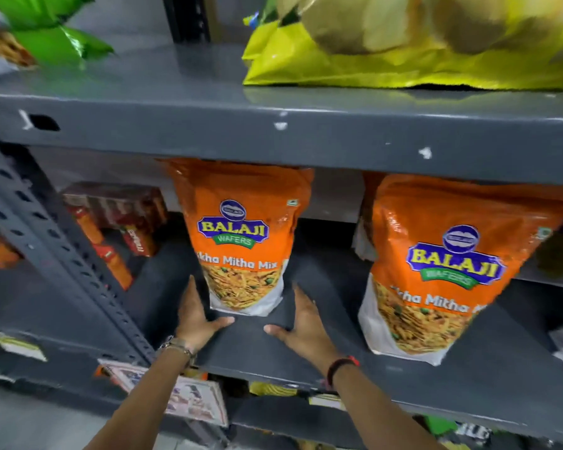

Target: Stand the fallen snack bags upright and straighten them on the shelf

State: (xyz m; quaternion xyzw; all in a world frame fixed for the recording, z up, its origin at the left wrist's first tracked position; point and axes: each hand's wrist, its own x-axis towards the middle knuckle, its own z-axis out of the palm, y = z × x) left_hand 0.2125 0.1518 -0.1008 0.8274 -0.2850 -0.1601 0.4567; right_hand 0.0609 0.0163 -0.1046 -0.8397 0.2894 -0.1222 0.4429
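Note:
An orange Balaji snack bag [241, 235] stands upright on the grey middle shelf [306, 362], its top hidden behind the shelf board above. My left hand [197, 315] lies open at the bag's lower left corner, fingers flat beside it. My right hand [306, 323] rests open on the shelf just right of the bag, not touching it. A second orange Balaji bag [449, 264] stands upright further right, leaning slightly.
Red snack boxes [117, 219] sit at the back left behind a perforated grey upright [46, 235]. On the upper shelf [273, 131] lie a yellow-green bag [403, 50] and a green bag [46, 30]. Labels and packets show below the shelf edge.

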